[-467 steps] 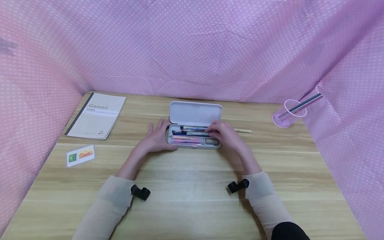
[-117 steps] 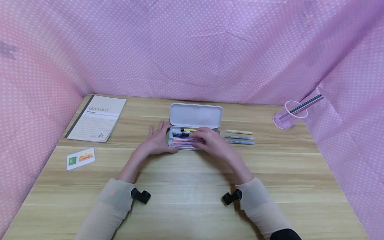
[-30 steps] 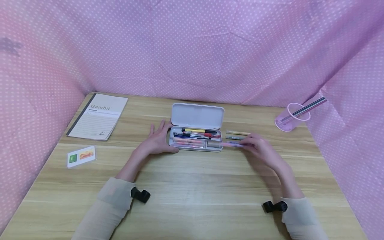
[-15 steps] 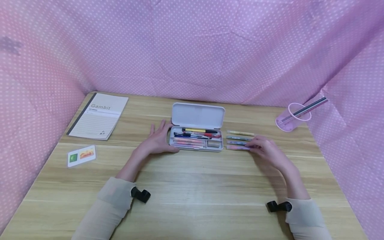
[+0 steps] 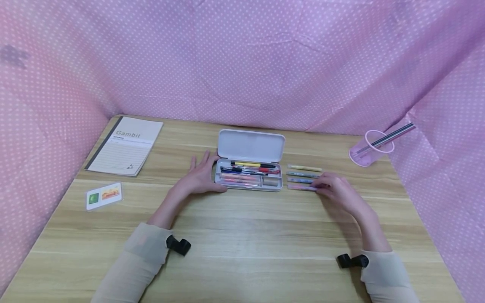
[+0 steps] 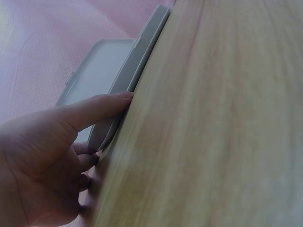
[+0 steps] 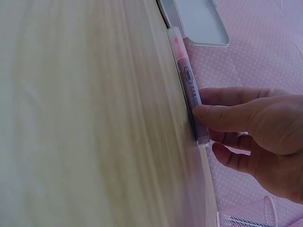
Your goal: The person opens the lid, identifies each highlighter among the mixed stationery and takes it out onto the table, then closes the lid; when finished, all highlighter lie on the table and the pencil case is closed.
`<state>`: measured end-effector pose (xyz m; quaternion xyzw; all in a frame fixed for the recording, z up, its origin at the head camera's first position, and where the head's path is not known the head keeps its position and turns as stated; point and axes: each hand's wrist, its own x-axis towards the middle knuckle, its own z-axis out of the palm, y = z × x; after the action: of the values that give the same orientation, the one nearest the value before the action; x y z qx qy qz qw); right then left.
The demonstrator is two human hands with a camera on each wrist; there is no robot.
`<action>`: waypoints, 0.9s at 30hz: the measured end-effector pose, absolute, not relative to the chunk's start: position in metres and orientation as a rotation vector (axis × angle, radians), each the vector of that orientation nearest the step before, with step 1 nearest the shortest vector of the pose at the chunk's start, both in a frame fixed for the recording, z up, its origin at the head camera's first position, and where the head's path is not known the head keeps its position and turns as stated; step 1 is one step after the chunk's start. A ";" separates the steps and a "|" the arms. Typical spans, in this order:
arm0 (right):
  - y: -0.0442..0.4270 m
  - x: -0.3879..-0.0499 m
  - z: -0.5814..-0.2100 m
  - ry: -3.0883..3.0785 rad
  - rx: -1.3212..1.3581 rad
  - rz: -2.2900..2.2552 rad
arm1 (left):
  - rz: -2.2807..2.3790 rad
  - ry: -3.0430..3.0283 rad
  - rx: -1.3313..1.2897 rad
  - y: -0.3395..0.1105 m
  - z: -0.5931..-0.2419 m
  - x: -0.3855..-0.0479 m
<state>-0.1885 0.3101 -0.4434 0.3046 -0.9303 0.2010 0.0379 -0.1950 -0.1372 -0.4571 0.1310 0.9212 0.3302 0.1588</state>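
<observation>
The pencil case [image 5: 251, 145] lies with its lid up, several pens in it and a grey block [image 5: 270, 181] in its near right compartment. Around its left end is my left hand [image 5: 197, 179], its thumb against the near side; the left wrist view shows that thumb on the case wall [image 6: 146, 52]. To the right of the case, my right hand [image 5: 337, 189] pinches the right end of a pink highlighter [image 5: 299, 187], also close up in the right wrist view [image 7: 189, 78]. Beyond it lie blue [image 5: 300, 180], blue-green [image 5: 302, 174] and yellow [image 5: 304, 168] pens in a row.
A notebook [image 5: 125, 147] lies at the back left, with a small picture card [image 5: 104, 196] nearer. At the back right stands a pink cup [image 5: 364, 155] holding dark sticks [image 5: 395, 134]. Pink dotted cloth [image 5: 242, 67] hangs behind the table.
From the case, my right hand has moved right with the pink highlighter, which now lies nearest in the row. The blue-green and blue pens were added earlier. My left hand has stayed at the case.
</observation>
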 end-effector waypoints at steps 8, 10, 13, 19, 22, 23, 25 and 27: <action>0.309 -0.189 -0.444 -2.846 0.953 0.601 | 0.948 2.633 0.375 -0.137 -0.459 -0.196; 0.309 -0.189 -0.444 -2.841 0.959 0.594 | 0.951 2.634 0.378 -0.137 -0.459 -0.196; 0.308 -0.189 -0.444 -2.836 0.963 0.590 | 0.953 2.636 0.380 -0.137 -0.460 -0.196; 0.307 -0.189 -0.443 -2.828 0.971 0.586 | 0.953 2.641 0.387 -0.137 -0.459 -0.197; 0.307 -0.189 -0.443 -2.826 0.970 0.590 | 0.953 2.641 0.387 -0.137 -0.459 -0.197; 0.307 -0.188 -0.443 -2.826 0.968 0.588 | 0.952 2.639 0.385 -0.137 -0.459 -0.197; 0.307 -0.188 -0.443 -2.829 0.963 0.584 | 0.951 2.636 0.381 -0.138 -0.459 -0.197; 0.307 -0.188 -0.443 -2.837 0.952 0.583 | 0.950 2.634 0.381 -0.138 -0.459 -0.197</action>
<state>-0.1880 0.3068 -0.4433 0.3119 -0.9296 0.1910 0.0463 -0.1967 -0.1376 -0.4587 0.1331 0.9205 0.3321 0.1571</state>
